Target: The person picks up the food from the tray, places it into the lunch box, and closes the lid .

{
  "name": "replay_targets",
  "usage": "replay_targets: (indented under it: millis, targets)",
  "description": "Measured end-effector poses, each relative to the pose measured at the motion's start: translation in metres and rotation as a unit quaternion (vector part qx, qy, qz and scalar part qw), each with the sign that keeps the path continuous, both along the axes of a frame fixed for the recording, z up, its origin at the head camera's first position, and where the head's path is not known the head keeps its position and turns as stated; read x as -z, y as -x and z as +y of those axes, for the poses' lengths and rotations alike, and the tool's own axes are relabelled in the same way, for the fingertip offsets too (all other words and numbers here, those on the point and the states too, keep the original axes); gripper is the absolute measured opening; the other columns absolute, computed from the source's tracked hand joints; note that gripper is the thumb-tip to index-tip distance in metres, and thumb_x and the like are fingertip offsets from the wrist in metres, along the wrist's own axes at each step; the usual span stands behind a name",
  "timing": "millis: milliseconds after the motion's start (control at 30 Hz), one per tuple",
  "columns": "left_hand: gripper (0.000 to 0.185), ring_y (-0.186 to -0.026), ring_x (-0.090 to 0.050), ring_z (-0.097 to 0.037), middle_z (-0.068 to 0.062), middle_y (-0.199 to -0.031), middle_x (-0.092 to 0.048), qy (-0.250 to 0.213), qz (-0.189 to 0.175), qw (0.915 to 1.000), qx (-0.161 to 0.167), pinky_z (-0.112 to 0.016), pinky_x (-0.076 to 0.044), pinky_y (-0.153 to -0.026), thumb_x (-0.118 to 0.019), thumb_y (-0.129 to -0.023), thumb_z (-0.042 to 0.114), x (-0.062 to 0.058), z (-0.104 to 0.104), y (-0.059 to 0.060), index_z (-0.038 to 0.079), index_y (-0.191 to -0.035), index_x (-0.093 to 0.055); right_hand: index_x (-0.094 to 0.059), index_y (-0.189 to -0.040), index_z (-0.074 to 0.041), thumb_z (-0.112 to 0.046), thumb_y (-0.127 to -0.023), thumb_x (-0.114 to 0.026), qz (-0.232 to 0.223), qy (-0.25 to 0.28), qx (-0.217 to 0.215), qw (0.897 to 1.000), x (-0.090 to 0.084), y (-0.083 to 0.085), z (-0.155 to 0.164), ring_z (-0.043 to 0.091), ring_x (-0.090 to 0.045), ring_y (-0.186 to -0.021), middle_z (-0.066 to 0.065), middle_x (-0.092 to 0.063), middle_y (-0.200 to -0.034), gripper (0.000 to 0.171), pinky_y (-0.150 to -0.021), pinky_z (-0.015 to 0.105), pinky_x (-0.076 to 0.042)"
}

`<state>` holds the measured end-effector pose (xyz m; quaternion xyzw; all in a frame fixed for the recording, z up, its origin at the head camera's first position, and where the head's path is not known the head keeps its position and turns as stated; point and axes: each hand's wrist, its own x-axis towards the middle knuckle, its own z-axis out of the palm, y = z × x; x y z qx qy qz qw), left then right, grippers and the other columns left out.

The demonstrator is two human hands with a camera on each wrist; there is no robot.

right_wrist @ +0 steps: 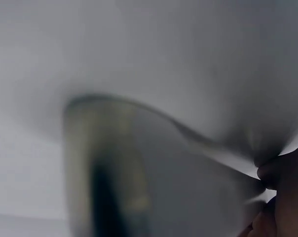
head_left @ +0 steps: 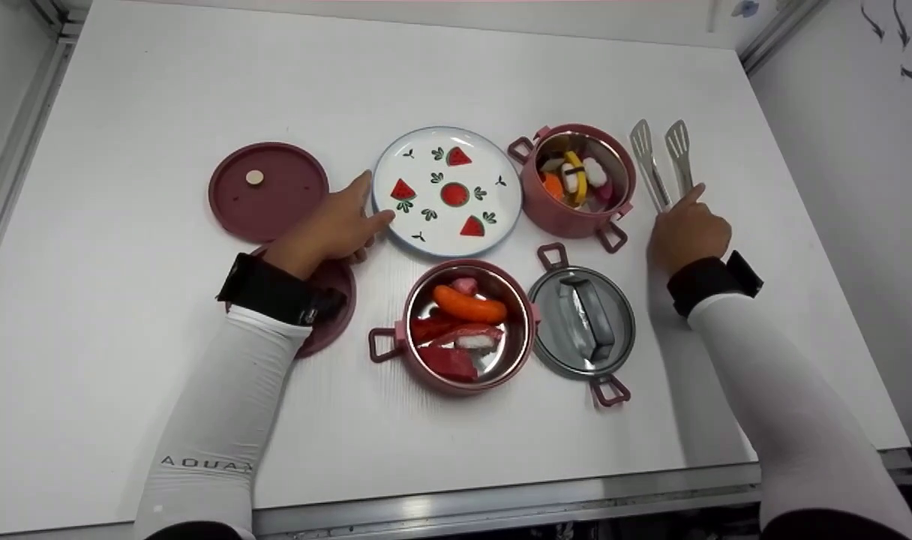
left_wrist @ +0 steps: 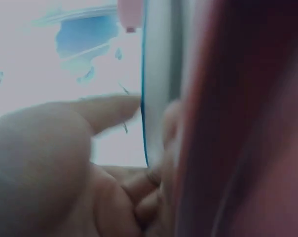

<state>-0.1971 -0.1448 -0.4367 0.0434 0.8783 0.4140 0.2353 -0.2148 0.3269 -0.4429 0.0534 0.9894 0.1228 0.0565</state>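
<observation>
Scanning from the left of the head view: a maroon lid (head_left: 268, 190) with a small round knob lay flat on the white desk (head_left: 111, 360), upper left of centre, w/ a second maroon disc (head_left: 330, 311) partly hidden under the left forearm. The left hand (head_left: 334, 225) sat just right of that lid, fingers fairly straight, tips touching the left rim of the watermelon plate (head_left: 447, 190). The left wrist view showed a finger against the blue-edged rim, so the grip there looked open, pressing rather than clasping. Risk: a push w/o a real hold could slide the plate right into the upper pot (head_left: 576, 180), which stood just beside it, full of toy food.

Centre bottom: the lower pot (head_left: 463, 326) held a toy sausage and red pieces, w/ a steel lid (head_left: 583, 322) lying beside it, apparently touching. Both sat near the plate's lower edge, so a skewed shove might knock them too.

Right side: the right hand (head_left: 688, 232) was curled round the near end of the metal tongs (head_left: 662, 161), whose blades pointed to the upper right of the frame. The right wrist view was too blurred to say more than that fingers pinched metal. A hold that far back, I'd judge, gives poor control; the tongs could swing into the upper pot's handle or slip on the smooth desk.
</observation>
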Motion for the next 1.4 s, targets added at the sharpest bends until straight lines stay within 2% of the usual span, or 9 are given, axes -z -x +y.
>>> replay_targets:
  millis: [67, 133, 267, 400, 533, 800, 1033, 1200, 1400]
  targets:
    - [0.077, -0.062, -0.066, -0.019, -0.01, -0.082, -0.064, 0.037, 0.024, 0.999, 0.003, -0.034, -0.056, -0.069, -0.049, -0.103, 0.04, -0.008, -0.003, -0.002, 0.016, -0.162, -0.005, -0.009, -0.144, 0.029, -0.027, -0.108, -0.03, -0.002, -0.004, 0.003, 1.0, 0.0, 0.0, -0.001, 0.041, -0.063, -0.063, 0.039, -0.06, -0.091, 0.07, -0.047, 0.048, -0.049]
    - [0.071, -0.084, -0.071, -0.025, -0.014, -0.098, -0.07, 0.088, 0.062, 0.9942, -0.006, -0.042, -0.054, -0.087, -0.048, -0.104, 0.041, -0.019, -0.014, -0.003, 0.015, -0.161, -0.016, -0.008, -0.144, 0.028, -0.028, -0.108, -0.029, -0.005, -0.011, 0.007, 1.0, -0.001, 0.0, -0.003, 0.038, -0.061, -0.059, 0.037, -0.06, -0.087, 0.07, -0.043, 0.046, -0.047]
    - [0.056, -0.119, -0.059, -0.044, -0.024, -0.132, -0.061, 0.21, 0.136, 0.9668, -0.052, -0.06, -0.045, -0.099, -0.044, -0.104, 0.035, -0.037, -0.056, 0.001, 0.01, -0.153, -0.037, -0.007, -0.146, 0.026, -0.028, -0.108, -0.029, -0.007, -0.022, 0.016, 1.0, 0.0, 0.001, -0.006, 0.036, -0.058, -0.056, 0.034, -0.059, -0.081, 0.07, -0.041, 0.044, -0.047]
    - [0.056, -0.115, -0.053, -0.058, -0.036, -0.13, -0.052, 0.304, 0.149, 0.936, -0.098, -0.068, -0.045, -0.092, -0.043, -0.104, 0.03, -0.042, -0.098, 0.006, -0.003, -0.149, -0.036, -0.007, -0.144, 0.028, -0.027, -0.107, -0.03, -0.004, -0.03, 0.013, 0.999, -0.001, 0.0, -0.005, 0.036, -0.058, -0.056, 0.034, -0.059, -0.079, 0.07, -0.041, 0.044, -0.047]
    - [0.056, -0.107, -0.054, -0.062, -0.041, -0.119, -0.052, 0.343, 0.125, 0.9254, -0.102, -0.07, -0.045, -0.089, -0.042, -0.104, 0.029, -0.026, -0.123, 0.001, -0.012, -0.141, -0.036, -0.007, -0.142, 0.03, -0.025, -0.106, -0.032, -0.017, -0.037, 0.011, 0.999, 0.001, -0.002, -0.006, 0.035, -0.057, -0.055, 0.034, -0.06, -0.076, 0.07, -0.042, 0.044, -0.047]
    - [0.048, -0.105, -0.058, -0.055, -0.04, -0.12, -0.056, 0.296, 0.085, 0.9491, -0.065, -0.067, -0.046, -0.084, -0.033, -0.105, 0.023, -0.018, -0.139, 0.0, -0.005, -0.144, -0.036, -0.004, -0.143, 0.029, -0.021, -0.104, -0.032, -0.025, -0.018, 0.023, 0.999, 0.0, 0.001, -0.003, 0.036, -0.057, -0.053, 0.033, -0.059, -0.076, 0.069, -0.039, 0.044, -0.047]
    - [0.051, -0.099, -0.06, -0.047, -0.037, -0.123, -0.057, 0.272, 0.062, 0.9576, -0.07, -0.057, -0.048, -0.077, -0.026, -0.104, 0.018, -0.017, -0.147, -0.007, -0.003, -0.15, -0.03, -0.005, -0.145, 0.027, -0.024, -0.105, -0.032, -0.014, -0.019, 0.017, 1.0, -0.003, 0.005, -0.006, 0.035, -0.056, -0.052, 0.031, -0.059, -0.075, 0.07, -0.039, 0.044, -0.046]
    - [0.052, -0.087, -0.06, -0.038, -0.034, -0.12, -0.06, 0.246, 0.086, 0.9615, -0.087, -0.043, -0.045, -0.064, -0.026, -0.104, 0.017, -0.036, -0.138, -0.011, -0.003, -0.152, -0.031, -0.006, -0.145, 0.027, -0.029, -0.107, -0.029, -0.016, -0.034, 0.003, 0.999, -0.003, 0.005, -0.008, 0.034, -0.054, -0.051, 0.028, -0.057, -0.071, 0.071, -0.039, 0.043, -0.045]
    - [0.05, -0.077, -0.062, -0.031, -0.024, -0.106, -0.067, 0.212, 0.151, 0.9629, -0.073, -0.033, -0.041, -0.055, -0.03, -0.106, 0.019, -0.068, -0.095, -0.018, 0.004, -0.154, -0.034, -0.017, -0.148, 0.021, -0.048, -0.105, -0.027, -0.024, 0.004, 0.004, 1.0, -0.011, 0.001, 0.007, 0.036, -0.053, -0.054, 0.024, -0.055, -0.067, 0.082, -0.051, 0.047, -0.044]
